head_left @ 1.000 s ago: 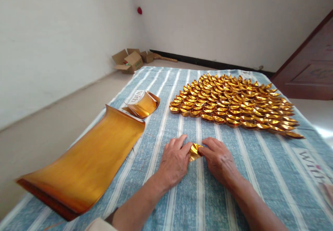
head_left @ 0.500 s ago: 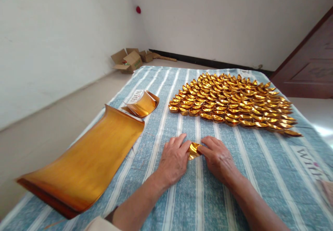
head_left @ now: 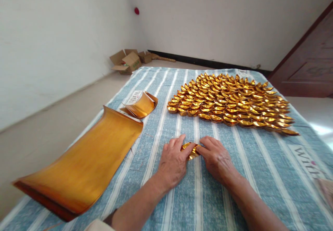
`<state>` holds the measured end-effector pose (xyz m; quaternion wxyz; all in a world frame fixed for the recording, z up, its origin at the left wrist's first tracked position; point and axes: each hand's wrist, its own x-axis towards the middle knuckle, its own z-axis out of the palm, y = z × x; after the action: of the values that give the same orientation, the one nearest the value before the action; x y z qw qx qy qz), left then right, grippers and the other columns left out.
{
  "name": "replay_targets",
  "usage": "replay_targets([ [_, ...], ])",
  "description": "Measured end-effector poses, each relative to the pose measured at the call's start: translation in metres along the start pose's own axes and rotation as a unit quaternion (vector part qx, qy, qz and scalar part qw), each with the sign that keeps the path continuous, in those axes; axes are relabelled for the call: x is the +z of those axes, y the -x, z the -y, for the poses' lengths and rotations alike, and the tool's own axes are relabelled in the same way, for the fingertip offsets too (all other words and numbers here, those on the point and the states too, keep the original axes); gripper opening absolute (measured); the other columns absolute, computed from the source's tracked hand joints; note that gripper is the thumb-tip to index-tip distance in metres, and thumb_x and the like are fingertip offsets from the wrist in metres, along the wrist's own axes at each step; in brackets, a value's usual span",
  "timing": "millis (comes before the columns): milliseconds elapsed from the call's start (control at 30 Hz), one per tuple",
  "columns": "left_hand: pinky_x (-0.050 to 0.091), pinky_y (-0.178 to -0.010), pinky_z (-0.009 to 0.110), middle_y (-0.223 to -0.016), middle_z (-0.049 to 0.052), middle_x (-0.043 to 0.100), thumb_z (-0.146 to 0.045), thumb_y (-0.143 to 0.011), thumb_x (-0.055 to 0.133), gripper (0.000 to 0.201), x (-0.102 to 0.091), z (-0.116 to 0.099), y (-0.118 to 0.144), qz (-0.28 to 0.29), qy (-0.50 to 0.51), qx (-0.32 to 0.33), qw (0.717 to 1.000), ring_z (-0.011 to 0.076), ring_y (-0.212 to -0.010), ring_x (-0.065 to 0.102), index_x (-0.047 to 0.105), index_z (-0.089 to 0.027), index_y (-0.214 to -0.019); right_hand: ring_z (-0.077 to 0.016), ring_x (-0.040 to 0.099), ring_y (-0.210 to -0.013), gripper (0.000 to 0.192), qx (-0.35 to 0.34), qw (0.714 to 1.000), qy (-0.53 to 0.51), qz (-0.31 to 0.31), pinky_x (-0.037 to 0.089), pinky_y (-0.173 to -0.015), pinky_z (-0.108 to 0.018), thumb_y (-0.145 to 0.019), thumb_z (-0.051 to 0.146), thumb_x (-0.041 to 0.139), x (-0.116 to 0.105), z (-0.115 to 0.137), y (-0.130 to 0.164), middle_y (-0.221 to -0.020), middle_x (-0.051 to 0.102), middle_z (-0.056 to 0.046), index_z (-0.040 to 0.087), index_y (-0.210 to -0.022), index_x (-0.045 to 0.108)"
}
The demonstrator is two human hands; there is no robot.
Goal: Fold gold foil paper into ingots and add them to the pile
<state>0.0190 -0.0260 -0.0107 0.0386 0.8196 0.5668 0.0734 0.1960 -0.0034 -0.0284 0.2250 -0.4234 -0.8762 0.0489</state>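
Note:
My left hand [head_left: 173,161] and my right hand [head_left: 215,158] press together on a small folded piece of gold foil paper [head_left: 191,150] that lies on the blue striped cloth [head_left: 203,193]. Fingertips of both hands pinch its edges. Beyond the hands spreads a wide patch of several folded gold ingots [head_left: 231,101], laid in rows. To the left lies a long stack of gold foil sheets [head_left: 85,161] with curled ends.
A smaller curled bundle of gold sheets [head_left: 140,106] lies past the long stack. Open cardboard boxes [head_left: 127,61] sit on the floor by the left wall. A dark wooden door [head_left: 309,68] stands at the right. The cloth's left edge meets a pale floor.
The gold piece between my fingers has been flattened and turned lower against the cloth. My hands stay in the same spot; the view shifted slightly.

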Motion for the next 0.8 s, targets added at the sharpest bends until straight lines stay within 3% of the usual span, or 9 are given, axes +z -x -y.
replay_targets([
  [800,0.043,-0.087,0.046,-0.139,0.013,0.042,-0.018,-0.093,0.044,0.037,-0.0004,-0.0005,0.0006,0.002,0.002,0.006,1.000,0.0301,-0.113,0.047,0.054,-0.026,-0.127,-0.0214,0.051,-0.090,0.017,-0.004,1.000,0.001,-0.003,0.042,-0.078,-0.033,-0.087,0.007,0.051,0.0001,0.0006,0.0003,-0.088,0.060,-0.007,0.017,-0.081,0.063],
])
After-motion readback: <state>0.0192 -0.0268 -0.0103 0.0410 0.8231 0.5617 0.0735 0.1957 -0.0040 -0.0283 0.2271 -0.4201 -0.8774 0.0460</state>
